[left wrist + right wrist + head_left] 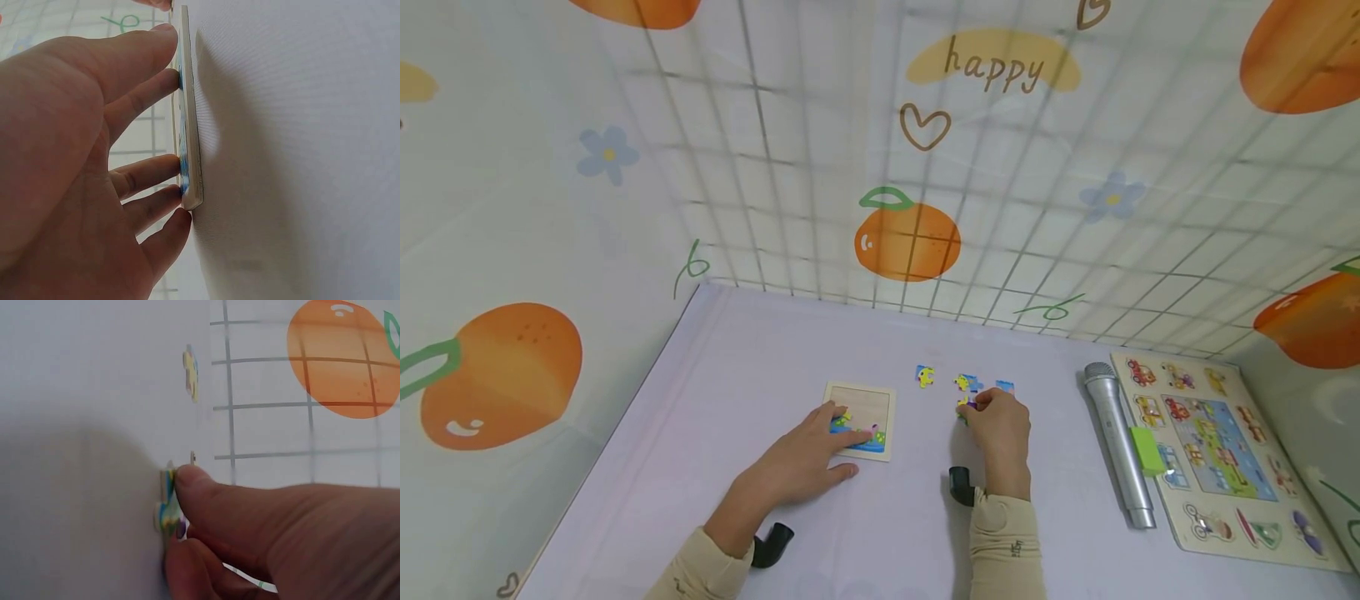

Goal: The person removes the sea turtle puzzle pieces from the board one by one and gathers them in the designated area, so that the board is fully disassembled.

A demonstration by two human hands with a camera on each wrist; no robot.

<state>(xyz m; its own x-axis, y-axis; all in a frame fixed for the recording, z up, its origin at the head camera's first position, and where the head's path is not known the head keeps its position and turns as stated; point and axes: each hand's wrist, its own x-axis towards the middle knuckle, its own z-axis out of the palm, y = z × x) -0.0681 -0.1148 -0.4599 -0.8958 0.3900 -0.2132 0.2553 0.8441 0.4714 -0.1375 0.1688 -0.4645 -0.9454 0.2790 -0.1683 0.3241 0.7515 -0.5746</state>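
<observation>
My left hand (797,454) lies with spread fingers on a small square wooden puzzle tray (868,404). Blue and green pieces fill its lower part, partly hidden by those fingers. In the left wrist view the fingertips (170,164) rest on the tray's face and edge. To the right of the tray, my right hand (1002,425) pinches a colourful puzzle piece (167,512) between thumb and finger, low over the table. Just beyond that hand lie loose puzzle pieces: one with a yellow figure (925,377), a yellow-and-blue one (967,382) and a blue-pink one (1005,387).
On the right lies a silver microphone (1120,450), with a lime-green block (1147,451) beside it. A larger wooden picture board (1285,552) is past them. A white fabric wall with oranges (907,242) and a wire grid behind it bounds the table's far side.
</observation>
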